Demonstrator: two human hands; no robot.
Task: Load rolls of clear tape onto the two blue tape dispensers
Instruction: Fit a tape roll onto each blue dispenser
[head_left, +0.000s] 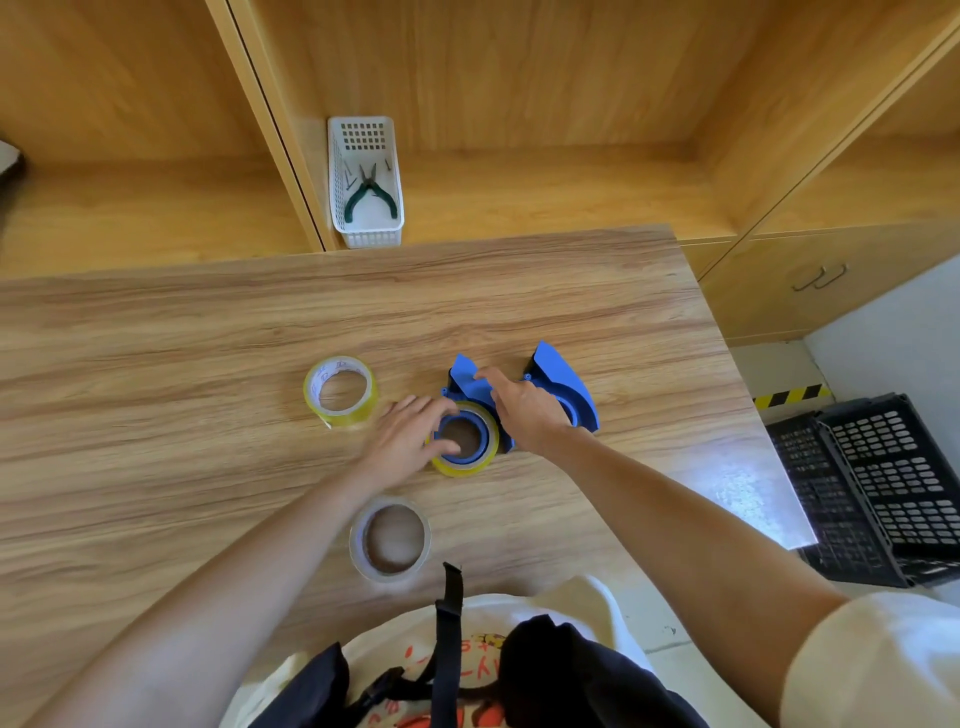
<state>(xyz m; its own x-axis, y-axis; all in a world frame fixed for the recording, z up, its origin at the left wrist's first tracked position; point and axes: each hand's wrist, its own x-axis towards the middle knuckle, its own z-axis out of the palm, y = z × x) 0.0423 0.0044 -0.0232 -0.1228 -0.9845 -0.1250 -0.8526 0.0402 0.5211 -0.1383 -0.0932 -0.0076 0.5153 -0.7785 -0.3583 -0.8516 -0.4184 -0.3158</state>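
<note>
Two blue tape dispensers lie on the wooden table (208, 338). The nearer dispenser (464, 385) has a yellowish clear tape roll (464, 466) seated around its blue hub. My left hand (405, 441) grips that roll's left edge, thumb on the rim. My right hand (524, 410) rests flat on the dispenser's body, fingers spread, partly covering the second dispenser (563, 379) to the right. A spare yellowish roll (340, 391) lies to the left. A whitish clear roll (389, 540) lies nearer to me.
A white plastic basket (366, 182) holding green-handled pliers stands on the shelf behind the table. Black plastic crates (872, 488) sit on the floor to the right, past the table's right edge. Wooden cabinets line the back.
</note>
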